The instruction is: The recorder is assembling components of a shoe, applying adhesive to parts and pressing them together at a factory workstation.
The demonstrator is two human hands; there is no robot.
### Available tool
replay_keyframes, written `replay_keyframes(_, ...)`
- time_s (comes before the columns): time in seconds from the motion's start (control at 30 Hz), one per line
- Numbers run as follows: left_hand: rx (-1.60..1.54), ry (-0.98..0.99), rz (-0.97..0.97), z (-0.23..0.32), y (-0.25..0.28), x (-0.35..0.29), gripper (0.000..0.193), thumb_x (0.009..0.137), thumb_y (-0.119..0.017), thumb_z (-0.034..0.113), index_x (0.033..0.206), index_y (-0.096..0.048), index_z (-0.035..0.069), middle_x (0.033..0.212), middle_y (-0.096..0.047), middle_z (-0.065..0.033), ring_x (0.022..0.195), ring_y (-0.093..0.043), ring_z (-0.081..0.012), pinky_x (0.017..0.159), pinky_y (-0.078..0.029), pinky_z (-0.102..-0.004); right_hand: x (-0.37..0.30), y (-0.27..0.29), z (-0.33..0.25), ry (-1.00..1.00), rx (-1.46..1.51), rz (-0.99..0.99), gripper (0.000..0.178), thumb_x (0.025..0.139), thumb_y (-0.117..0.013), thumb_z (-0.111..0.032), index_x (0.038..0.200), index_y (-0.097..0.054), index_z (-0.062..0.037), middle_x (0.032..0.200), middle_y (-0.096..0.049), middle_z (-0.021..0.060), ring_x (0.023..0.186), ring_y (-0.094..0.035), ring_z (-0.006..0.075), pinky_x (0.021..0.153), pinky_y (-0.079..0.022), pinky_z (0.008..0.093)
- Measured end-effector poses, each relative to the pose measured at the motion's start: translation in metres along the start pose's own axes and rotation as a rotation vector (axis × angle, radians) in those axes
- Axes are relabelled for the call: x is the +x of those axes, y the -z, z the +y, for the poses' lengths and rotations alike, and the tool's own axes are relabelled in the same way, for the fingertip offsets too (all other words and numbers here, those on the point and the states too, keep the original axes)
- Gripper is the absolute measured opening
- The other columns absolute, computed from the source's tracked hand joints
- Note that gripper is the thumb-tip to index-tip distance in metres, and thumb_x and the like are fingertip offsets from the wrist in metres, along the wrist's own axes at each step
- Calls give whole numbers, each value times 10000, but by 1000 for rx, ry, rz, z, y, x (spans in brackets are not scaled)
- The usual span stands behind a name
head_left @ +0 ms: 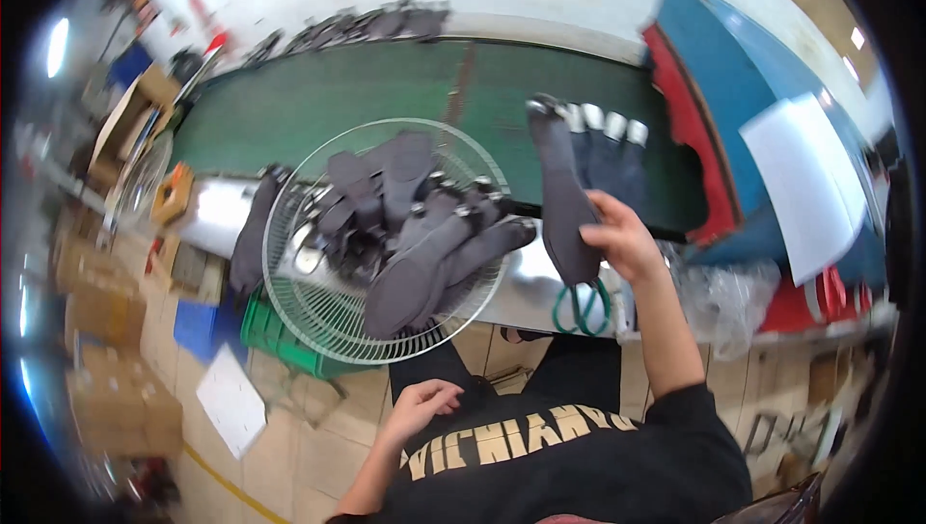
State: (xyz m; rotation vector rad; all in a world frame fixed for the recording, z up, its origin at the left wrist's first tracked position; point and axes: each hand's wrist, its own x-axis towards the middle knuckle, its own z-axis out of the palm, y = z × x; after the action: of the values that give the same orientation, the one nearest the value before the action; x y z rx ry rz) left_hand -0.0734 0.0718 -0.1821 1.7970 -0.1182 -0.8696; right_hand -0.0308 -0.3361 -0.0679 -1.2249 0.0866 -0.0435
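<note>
One dark sole-shaped piece (564, 172) is gripped in the right hand (625, 240) over the green conveyor belt (386, 80)'s near edge, beside a round wire basket (289, 302) of similar pieces (415, 278). Left hand (424, 406), loosely half-open, is short of that edge; blue housing (714, 52) stands at the right end.

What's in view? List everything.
Basket: one, whitish, centre
Foot-shaped pieces: several, grey, in basket
Loose piece: one, grey, basket's left
Belt: one, green, behind basket
White-tipped pieces: four, dark, on belt
Far pieces: several, grey, beyond belt
Held piece: one, grey, right of basket
Looped tool: one, green, below held piece
Housing: one, blue, right
Sheets: two, white, right, lower left
Bag: one, clear, right
Crate: one, green, below basket
Cartons: several, brown, left
Left grip: one, bare, lower centre
Right grip: one, bare, on held piece
</note>
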Motion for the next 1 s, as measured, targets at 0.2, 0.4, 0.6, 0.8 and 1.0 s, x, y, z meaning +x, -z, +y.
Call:
replay_keyframes(0.2,-232,-731,5,132,9,-42,476,899,-663,56,1345,-507,-5,1137,-648,-86,990,-641,-139,879,-510,-290,-37,-136,26,68,36,-163,497,787,-747,-11,1209,-490,-74,1124,-618,64,1014,-613,147,882,-494,286)
replay_keyframes(0.4,-675,-785,643,109,64,-5,469,814,-637,-64,1276,-561,-49,1154,-640,-84,999,-624,-134,843,-512,-264,-25,-183,25,307,-319,-290,756,888,-597,-45,1545,-227,-107,1180,-557,111,992,-571,161,894,-479,315)
replay_keyframes(0.6,-781,-925,877,114,245,52,496,837,-557,-21,1332,-545,-46,1091,-660,-66,845,-615,-109,707,-504,-229,-43,-122,27,68,-253,-174,416,953,-524,-35,1367,-495,-8,1102,-584,74,954,-578,121,832,-492,265)
replay_keyframes(0.8,-452,-479,1255,28,378,162,412,803,-596,40,1203,-642,-47,907,-682,-73,697,-623,-172,625,-513,-296,-75,-90,39,-90,-304,-53,328,968,-536,-72,1286,-570,4,1059,-612,70,902,-589,117,817,-491,256)
replay_keyframes(1.0,-9,-27,1287,-1,422,153,418,775,-688,189,1167,-674,44,887,-675,-126,764,-637,-251,706,-515,-362,-87,-79,35,-117,-359,-26,311,974,-514,-63,1272,-581,0,1047,-620,59,881,-584,100,798,-479,236)
